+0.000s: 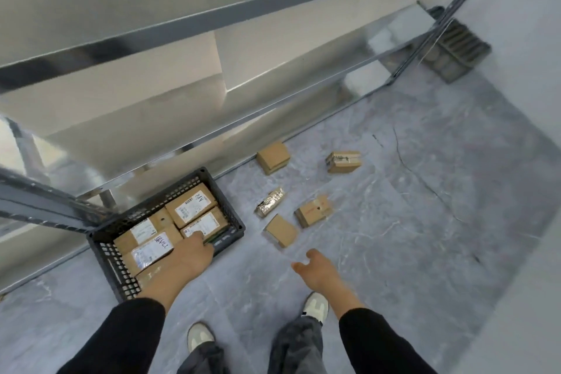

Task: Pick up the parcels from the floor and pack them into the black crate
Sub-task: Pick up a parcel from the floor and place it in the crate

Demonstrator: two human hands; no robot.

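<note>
The packing step is partly done: the black perforated plastic crate (104, 255) holds several labelled brown cardboard parcels (189, 205), and the left hand (188, 255) lies on one (gripping or only pressing, I cannot tell). The right hand (312, 270) is empty, its fingers spread, and it reaches towards the flat brown parcel (282, 231) on the grey floor (425, 222). The next move probably calls for stooping and grasping that parcel.

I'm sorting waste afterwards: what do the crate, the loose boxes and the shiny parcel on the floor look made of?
Crate: likely black moulded plastic, matt; its walls are a lattice of holes. Boxes: brown cardboard, matt, with folded edges. Shiny parcel: probably clear glossy film or tape over a wrap; it glints.
</note>
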